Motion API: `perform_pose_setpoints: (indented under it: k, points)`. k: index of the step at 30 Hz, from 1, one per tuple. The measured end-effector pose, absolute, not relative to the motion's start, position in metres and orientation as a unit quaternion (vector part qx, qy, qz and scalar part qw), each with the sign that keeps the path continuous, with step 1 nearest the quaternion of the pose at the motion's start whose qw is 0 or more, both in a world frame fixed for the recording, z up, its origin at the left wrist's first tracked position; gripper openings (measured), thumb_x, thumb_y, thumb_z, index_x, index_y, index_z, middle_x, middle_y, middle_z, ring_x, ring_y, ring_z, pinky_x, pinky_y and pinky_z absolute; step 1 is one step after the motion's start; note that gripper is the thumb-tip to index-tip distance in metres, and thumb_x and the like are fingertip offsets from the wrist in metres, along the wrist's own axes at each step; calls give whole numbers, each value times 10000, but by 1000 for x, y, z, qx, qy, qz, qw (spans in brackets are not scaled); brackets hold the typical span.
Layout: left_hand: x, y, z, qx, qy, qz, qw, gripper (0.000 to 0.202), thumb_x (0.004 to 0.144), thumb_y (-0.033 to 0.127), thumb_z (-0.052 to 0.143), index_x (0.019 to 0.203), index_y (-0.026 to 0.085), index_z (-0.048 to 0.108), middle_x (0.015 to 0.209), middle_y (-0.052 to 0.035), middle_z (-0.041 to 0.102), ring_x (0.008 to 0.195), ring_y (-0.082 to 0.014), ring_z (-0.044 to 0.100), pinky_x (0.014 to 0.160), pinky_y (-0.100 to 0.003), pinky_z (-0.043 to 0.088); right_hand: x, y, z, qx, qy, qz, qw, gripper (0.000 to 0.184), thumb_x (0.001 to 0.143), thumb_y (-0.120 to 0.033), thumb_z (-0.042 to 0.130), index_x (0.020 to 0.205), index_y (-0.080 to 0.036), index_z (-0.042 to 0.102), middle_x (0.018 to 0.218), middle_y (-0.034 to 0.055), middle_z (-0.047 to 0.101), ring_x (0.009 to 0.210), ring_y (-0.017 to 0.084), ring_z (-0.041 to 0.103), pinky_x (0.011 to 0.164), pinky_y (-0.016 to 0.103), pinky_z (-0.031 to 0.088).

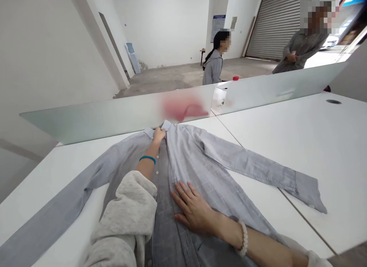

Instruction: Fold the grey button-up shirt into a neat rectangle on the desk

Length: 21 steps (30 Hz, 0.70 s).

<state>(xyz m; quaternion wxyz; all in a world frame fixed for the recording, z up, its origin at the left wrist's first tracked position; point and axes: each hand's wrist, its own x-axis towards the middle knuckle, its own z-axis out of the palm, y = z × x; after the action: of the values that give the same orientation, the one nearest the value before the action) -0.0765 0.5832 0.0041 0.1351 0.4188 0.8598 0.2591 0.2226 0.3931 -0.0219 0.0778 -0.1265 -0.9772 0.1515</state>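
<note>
Shirt [200, 163] of pale grey-blue cloth lies spread, front side up, on the white table [315, 144], with both sleeves stretched out to the sides. One sleeve runs toward the near left corner, the other toward the right, where its cuff ends close to a seam between two table tops.

The left hand [158, 135] reaches far forward and pinches the cloth at the collar [165, 125], fingers closed on it. On this wrist sits a blue band [147, 158], and the arm wears a light fleece sleeve [129, 213] pushed up. The right hand [195, 209] lies flat and open on the shirt front, fingers spread, just beside the button strip; it grasps nothing. A bead bracelet [244, 238] is on that wrist.

Right behind the collar stands a frosted glass divider [100, 118], so the shirt has little room on that side. Something red [183, 106] shows blurred through the glass. Beyond the divider one person in grey [213, 66] sits or stands with back turned, and another person [301, 49] stands near a roller shutter [275, 22].
</note>
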Motion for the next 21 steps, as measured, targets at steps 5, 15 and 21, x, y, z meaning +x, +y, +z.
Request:
perform_pose_setpoints:
  k: [5,15,21]
  points:
    - [-92,574,8,392,878,261,85,332,906,342,484,1164,136,521,1154,-110,598,1049,-208,572,909,-390,429,224,393,-19,-125,-976,162,75,688,931,-537,310,1473,-117,244,1527,149,158,1419,301,64,1150,510,140]
    - [-76,526,42,515,829,197,98,306,889,287,452,1133,120,532,1214,-137,603,1071,-190,575,896,-253,399,222,393,-26,-131,-979,125,90,645,937,-515,319,1457,-135,292,1522,142,187,1414,303,117,1135,524,182]
    - [-38,399,83,629,758,110,134,251,833,325,530,1021,198,636,1094,-45,673,1024,-218,598,884,-276,415,221,394,-32,-125,-983,93,102,620,946,-492,316,1448,-129,309,1512,163,214,1405,314,155,1118,526,208]
